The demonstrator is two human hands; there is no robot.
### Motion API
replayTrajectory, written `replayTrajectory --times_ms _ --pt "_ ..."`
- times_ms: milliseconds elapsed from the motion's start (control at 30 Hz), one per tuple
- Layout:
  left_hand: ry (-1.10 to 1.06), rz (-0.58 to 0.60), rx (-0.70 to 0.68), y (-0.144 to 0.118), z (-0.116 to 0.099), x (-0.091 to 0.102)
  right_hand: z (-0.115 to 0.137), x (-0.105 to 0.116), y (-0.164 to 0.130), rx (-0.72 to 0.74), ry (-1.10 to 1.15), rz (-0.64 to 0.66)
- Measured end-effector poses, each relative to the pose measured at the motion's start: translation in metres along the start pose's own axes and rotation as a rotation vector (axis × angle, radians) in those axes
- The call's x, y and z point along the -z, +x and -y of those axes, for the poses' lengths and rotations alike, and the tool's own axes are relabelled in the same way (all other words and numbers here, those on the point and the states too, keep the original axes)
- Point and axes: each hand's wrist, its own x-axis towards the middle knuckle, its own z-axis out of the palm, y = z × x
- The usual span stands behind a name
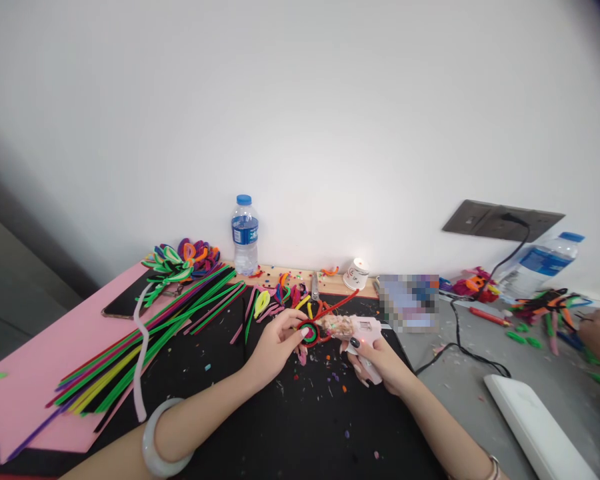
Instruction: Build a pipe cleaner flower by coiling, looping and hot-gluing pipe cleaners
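Fuzzy rnd coil [309, 333] nr plastic glue gun [369, 328].

Left hand [280, 339] pinching red-green coil [314, 333]; right hand [386, 363] gripping pink glue gun [369, 328]; bottle [245, 250] upright by wall [300, 133]

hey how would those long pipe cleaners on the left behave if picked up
The long pipe cleaners would probably feel light, being so thin. Most lie straight, so likely stiff yet bendable, as the green loops suggest. No tie shows, so they may fan apart.
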Motion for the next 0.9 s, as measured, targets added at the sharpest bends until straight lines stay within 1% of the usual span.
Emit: replayTrajectory --times_ms 367,633,900 --pt "-0.005 0.0 -0.001 0.0004 0.0011 0.0001 0.0005 -0.0016 0.0004 0.001 -0.005 -0.007" --pt "-0.02 0.0 0.006 0.0005 0.0032 0.0013 0.002 -0.0035 -0.0009 -0.025 -0.008 -0.019" --pt "-0.019 -0.002 0.005 0.0005 0.0023 0.0015 0.0032 -0.0035 -0.0012 -0.004 -0.012 -0.01"
